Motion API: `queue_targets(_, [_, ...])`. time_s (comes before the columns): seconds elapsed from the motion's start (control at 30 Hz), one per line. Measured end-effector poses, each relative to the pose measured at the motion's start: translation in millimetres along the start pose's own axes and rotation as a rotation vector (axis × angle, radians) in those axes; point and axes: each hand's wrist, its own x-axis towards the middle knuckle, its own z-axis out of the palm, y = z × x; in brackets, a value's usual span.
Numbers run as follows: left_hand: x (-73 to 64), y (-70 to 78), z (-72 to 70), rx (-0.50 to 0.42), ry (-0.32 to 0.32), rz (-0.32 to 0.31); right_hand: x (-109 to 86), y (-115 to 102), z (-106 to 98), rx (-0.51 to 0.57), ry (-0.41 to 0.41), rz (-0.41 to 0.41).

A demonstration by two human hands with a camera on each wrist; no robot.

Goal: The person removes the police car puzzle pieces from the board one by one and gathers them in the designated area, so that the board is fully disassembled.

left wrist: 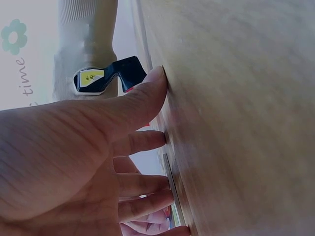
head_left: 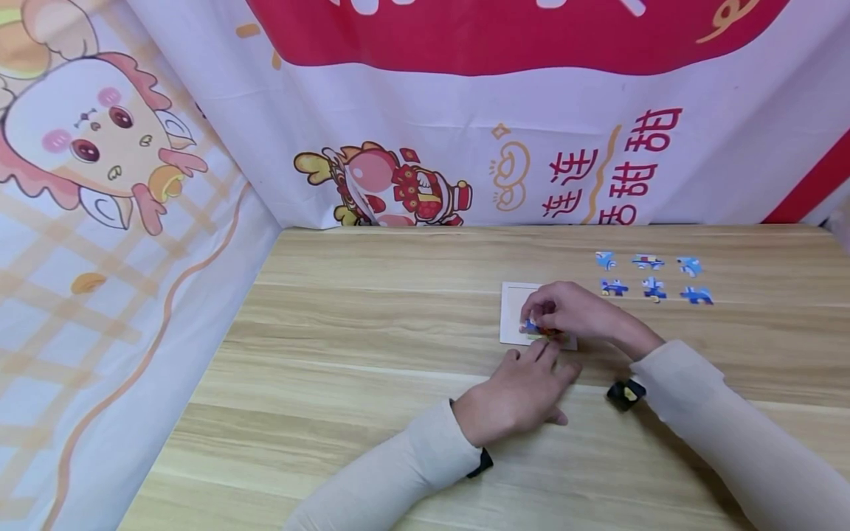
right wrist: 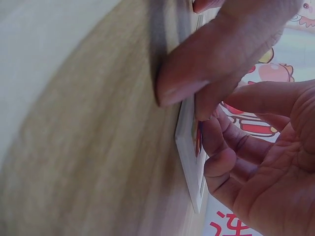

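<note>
A small white puzzle tray point(head_left: 513, 313) lies on the table, with coloured jigsaw pieces point(head_left: 547, 333) along its near side. Over it, my right hand point(head_left: 576, 313) is bent down and pinches a blue jigsaw piece point(head_left: 529, 325) between its fingertips. In the right wrist view, the fingers of the right hand point(right wrist: 266, 162) come together right at the tray, partly hiding the pieces. My left hand point(head_left: 521, 394) lies spread at the tray's near edge, its fingertips against the rim. The left wrist view shows the left hand's fingers point(left wrist: 142, 184) nearly straight, with the thumb apart.
Several blue loose jigsaw pieces point(head_left: 654, 287) lie in two rows right of the tray. A printed cloth point(head_left: 398, 110) hangs along the table's back edge, and another printed cloth point(head_left: 133, 295) lines the left side. Black wrist cameras point(head_left: 626, 394) sit at both cuffs.
</note>
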Motion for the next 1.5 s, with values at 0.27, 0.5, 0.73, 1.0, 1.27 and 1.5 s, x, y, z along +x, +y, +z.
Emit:
queue_targets(0.27, [2.5, -1.3, 0.9, 0.006, -0.001, 0.011, -0.2, 1.3, -0.6, 0.020, -0.008, 0.011])
queue_targets(0.5, [1.9, -1.1, 0.7, -0.003, -0.002, 0.008, -0.5, 1.3, -0.7, 0.044, -0.014, 0.019])
queue_targets(0.73, [0.9, -0.6, 0.8, 0.006, 0.005, 0.004, -1.3, 0.4, 0.3, 0.062, -0.029, 0.021])
queue_targets(1.0, [1.0, 0.2, 1.8, 0.012, 0.007, 0.000, -2.4, 1.1, 1.0, 0.066, -0.031, 0.024])
queue_targets(1.27, [2.6, -0.8, 2.5, 0.006, 0.007, -0.003, -4.6, 0.6, -1.7, 0.062, 0.000, 0.024])
queue_targets(1.5, [3.8, -0.9, 3.2, 0.004, -0.004, -0.011, -10.4, 4.8, -6.9, 0.059, 0.029, -0.008])
